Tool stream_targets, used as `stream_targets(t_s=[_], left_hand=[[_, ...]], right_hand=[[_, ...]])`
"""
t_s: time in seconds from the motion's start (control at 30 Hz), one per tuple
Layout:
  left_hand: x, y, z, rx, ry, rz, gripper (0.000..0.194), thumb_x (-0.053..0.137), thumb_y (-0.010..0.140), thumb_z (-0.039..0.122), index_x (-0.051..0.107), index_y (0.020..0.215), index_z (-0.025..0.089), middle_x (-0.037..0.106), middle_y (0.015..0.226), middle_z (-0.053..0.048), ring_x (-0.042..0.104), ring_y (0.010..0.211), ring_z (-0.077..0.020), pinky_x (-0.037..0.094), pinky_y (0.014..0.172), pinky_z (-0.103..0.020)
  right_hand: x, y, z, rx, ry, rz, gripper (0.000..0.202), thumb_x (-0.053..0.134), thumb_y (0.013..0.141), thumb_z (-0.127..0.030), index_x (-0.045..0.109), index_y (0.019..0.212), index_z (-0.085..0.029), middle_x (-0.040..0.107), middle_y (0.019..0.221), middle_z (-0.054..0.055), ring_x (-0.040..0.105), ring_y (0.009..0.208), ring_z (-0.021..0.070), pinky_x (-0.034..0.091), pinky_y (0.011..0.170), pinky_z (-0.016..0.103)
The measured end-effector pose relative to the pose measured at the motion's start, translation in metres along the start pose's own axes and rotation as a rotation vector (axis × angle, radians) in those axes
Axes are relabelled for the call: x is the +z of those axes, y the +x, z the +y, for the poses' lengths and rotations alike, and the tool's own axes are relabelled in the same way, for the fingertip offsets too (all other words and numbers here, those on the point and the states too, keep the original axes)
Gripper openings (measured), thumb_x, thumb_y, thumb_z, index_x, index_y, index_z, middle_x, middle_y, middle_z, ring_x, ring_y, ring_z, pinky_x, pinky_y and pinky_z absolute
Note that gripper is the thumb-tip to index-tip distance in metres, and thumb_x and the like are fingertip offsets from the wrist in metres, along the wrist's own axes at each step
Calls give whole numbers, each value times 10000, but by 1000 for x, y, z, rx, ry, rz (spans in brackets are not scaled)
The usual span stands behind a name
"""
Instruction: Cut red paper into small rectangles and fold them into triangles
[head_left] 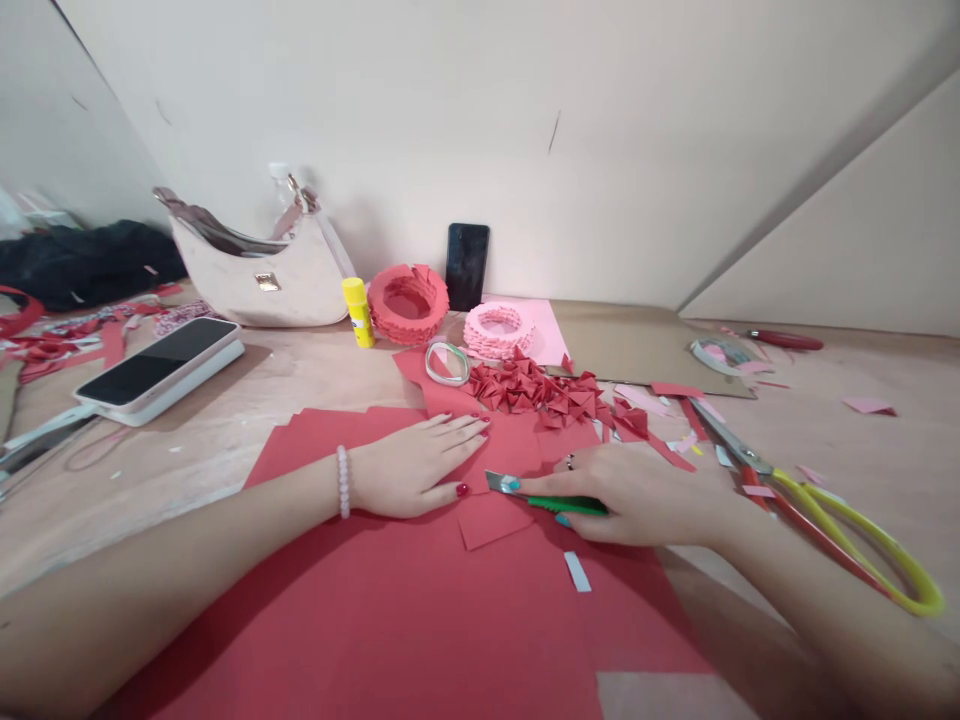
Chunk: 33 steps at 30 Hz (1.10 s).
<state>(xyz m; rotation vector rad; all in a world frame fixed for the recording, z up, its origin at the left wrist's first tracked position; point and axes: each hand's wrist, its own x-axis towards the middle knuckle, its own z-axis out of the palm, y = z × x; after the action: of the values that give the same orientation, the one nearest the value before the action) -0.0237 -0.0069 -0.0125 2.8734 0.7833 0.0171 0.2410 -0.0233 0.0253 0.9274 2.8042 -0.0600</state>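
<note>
Sheets of red paper [420, 610] lie overlapping across the table in front of me. My left hand [416, 465] rests flat on the red paper, fingers stretched to the right, a beaded bracelet [343, 482] at its wrist. In my right hand [637, 490] is a green utility knife [566, 504], its blade pointing left over the paper, close to my left thumb. Just below the blade lies a small cut rectangle of red paper [495, 522]. A heap of folded red paper pieces [540, 388] sits beyond both hands.
Scissors [765, 470] with yellow and red handles lie right of my right hand. Behind stand a glue stick [358, 313], red [409, 320] and pink [499, 345] paper rings, a dark phone [466, 266] and a white handbag [262, 290]. Another phone [161, 365] lies at left.
</note>
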Motion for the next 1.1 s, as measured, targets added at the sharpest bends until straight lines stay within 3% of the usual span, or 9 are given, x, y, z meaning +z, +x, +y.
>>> stream_targets(t_s=[0.3, 0.53, 0.7, 0.9, 1.1], left_hand=[[0, 0, 0, -32, 8, 17, 592, 336, 854, 401, 163, 1365, 156, 155, 1425, -108, 126, 1303, -263, 105, 1044, -433], [1, -2, 0, -98, 32, -4, 663, 281, 850, 471, 44, 1378, 148, 106, 1434, -102, 73, 1313, -239, 60, 1047, -425], [1, -1, 0, -101, 57, -2, 665, 269, 847, 491, 72, 1376, 140, 109, 1434, -105, 64, 1314, -236, 53, 1050, -412], [4, -2, 0, -118, 74, 23, 713, 270, 834, 530, 119, 1366, 80, 108, 1427, -145, 59, 1313, -250, 74, 1055, -388], [4, -1, 0, -120, 95, 9, 706, 281, 835, 515, 133, 1363, 70, 107, 1426, -150, 54, 1313, -249, 71, 1056, -386]], right_hand=[[-3, 6, -7, -6, -10, 63, 518, 464, 764, -206, 399, 1250, -373, 551, 573, -26, 365, 416, 72, 132, 420, 204], [4, 5, 1, -9, -8, 30, 528, 438, 773, -198, 371, 1268, -370, 554, 602, -20, 367, 440, 75, 141, 434, 205], [7, 6, -1, 61, -37, 57, 489, 434, 782, -243, 398, 1249, -381, 532, 618, -20, 330, 420, 68, 96, 423, 219], [6, 7, -1, 49, -15, 58, 571, 463, 747, -186, 356, 1256, -423, 502, 574, -34, 292, 411, 64, 84, 416, 214], [5, 11, -5, 57, -34, 75, 528, 426, 797, -243, 309, 1278, -424, 539, 615, -22, 333, 436, 72, 87, 418, 218]])
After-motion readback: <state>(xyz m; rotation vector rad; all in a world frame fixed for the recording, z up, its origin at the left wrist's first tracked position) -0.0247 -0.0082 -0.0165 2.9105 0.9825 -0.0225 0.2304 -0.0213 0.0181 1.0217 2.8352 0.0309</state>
